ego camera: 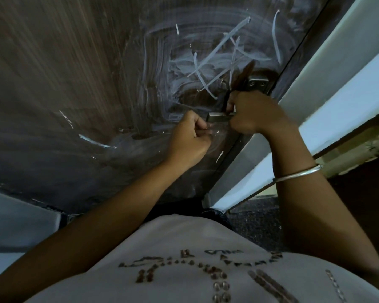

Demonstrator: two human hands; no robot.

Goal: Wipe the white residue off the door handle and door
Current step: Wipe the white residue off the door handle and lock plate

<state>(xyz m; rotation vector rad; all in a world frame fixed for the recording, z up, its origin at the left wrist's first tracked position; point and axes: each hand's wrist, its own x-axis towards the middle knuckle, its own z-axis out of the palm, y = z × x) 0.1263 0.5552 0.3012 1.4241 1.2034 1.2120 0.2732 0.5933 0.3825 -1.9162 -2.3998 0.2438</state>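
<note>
Right hand [253,115] is gripping the square metal door handle [217,117] near the dark wooden door [74,84] edge, left hand [189,139] is fisted just beside its tip, holding unclear, so handle-wiping is underway; smeared white residue [206,62] above looks next.

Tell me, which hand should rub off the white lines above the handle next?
Probably the right hand. It grips the handle just below the white lines; the left hand sits lower, fist closed. No cloth is visible.
</note>
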